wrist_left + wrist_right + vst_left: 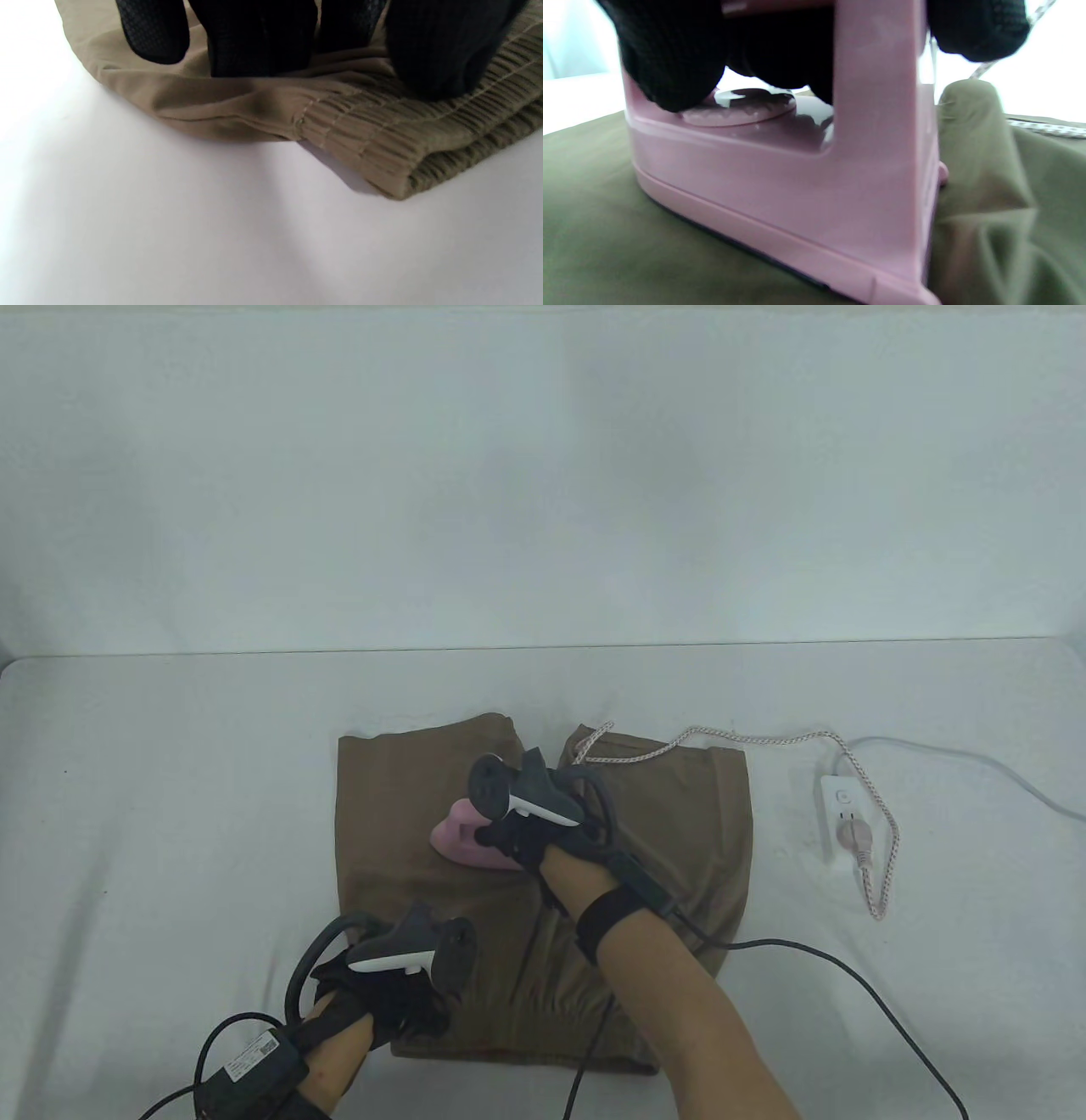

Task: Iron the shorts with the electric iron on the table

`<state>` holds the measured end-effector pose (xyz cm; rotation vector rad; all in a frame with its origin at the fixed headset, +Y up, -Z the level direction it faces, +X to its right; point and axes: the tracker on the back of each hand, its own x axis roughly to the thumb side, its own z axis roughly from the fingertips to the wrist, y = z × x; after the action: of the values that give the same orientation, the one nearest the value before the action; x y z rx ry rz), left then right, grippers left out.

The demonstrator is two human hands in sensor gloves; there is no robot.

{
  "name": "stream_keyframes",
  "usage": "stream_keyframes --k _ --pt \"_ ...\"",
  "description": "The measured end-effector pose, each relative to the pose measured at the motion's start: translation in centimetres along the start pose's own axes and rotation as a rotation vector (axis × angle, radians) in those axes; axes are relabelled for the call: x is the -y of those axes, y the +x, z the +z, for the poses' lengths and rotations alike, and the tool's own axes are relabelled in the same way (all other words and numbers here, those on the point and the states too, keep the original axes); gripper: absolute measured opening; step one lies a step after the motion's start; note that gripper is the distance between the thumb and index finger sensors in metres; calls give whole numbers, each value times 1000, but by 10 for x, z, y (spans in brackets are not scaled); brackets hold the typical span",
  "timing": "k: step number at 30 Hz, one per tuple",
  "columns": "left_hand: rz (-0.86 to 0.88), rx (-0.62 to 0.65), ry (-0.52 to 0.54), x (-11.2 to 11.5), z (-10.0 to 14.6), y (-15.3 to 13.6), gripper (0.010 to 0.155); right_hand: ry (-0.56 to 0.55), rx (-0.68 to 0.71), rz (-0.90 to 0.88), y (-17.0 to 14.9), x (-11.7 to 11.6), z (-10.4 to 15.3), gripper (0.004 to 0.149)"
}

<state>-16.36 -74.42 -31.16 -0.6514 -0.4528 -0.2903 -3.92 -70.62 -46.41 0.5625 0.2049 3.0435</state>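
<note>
Brown shorts lie flat on the white table, waistband toward me. My right hand grips the handle of a pink electric iron, whose soleplate rests on the middle of the shorts. In the right wrist view the iron fills the frame, with gloved fingers wrapped around its handle. My left hand presses down on the shorts' near left corner. In the left wrist view its fingertips rest on the fabric by the ribbed waistband.
A white power strip lies right of the shorts with the iron's plug in it. The iron's braided cord runs from it across the shorts' far edge. Black glove cables trail over the table's near right. A wall stands behind the table.
</note>
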Motion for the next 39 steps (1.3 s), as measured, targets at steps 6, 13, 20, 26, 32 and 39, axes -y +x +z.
stream_keyframes --k 6,13,20,26,32,39 --pt "-8 -4 -1 0 0 1 72 5 54 1 30 -1 -10 59" --pt "-6 -6 -2 0 0 1 72 -17 143 2 69 -4 -18 60" --pt "-3 -3 0 0 0 0 72 -9 187 -13 89 -5 -23 60" --pt "0 -3 1 0 0 0 72 17 170 -22 81 -5 -18 56" --pt "5 0 2 0 0 -1 72 40 124 -29 64 -5 -5 54" --pt "4 -1 3 0 0 -1 72 41 87 -30 31 -5 16 54"
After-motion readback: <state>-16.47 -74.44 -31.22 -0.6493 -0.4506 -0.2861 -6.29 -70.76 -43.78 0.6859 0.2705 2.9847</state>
